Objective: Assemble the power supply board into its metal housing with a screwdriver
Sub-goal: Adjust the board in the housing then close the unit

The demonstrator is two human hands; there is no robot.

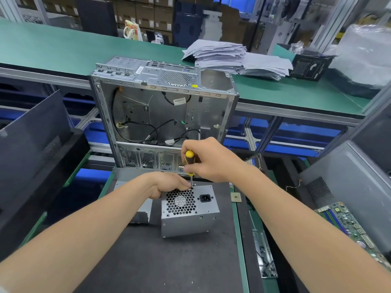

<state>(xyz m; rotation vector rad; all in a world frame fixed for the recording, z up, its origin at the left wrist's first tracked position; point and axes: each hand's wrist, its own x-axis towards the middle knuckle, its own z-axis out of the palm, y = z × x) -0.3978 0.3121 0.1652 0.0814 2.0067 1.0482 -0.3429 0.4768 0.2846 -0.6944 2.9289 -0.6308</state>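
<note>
The silver power supply housing [188, 216] stands on the black mat, its honeycomb fan grille and black power socket facing up. My right hand [208, 160] grips a yellow-and-black screwdriver [189, 163] held upright, its tip down on the housing's top far edge near the grille. My left hand [169, 183] lies at the housing's far left corner, fingertips touching it beside the screwdriver tip. The board inside is hidden.
An open metal computer case [160, 115] with loose black cables stands just behind the mat. A motherboard [351, 225] lies at the right, a small chip [236, 197] beside the mat, grey case panels at both sides, stacked papers [232, 58] on the green bench beyond.
</note>
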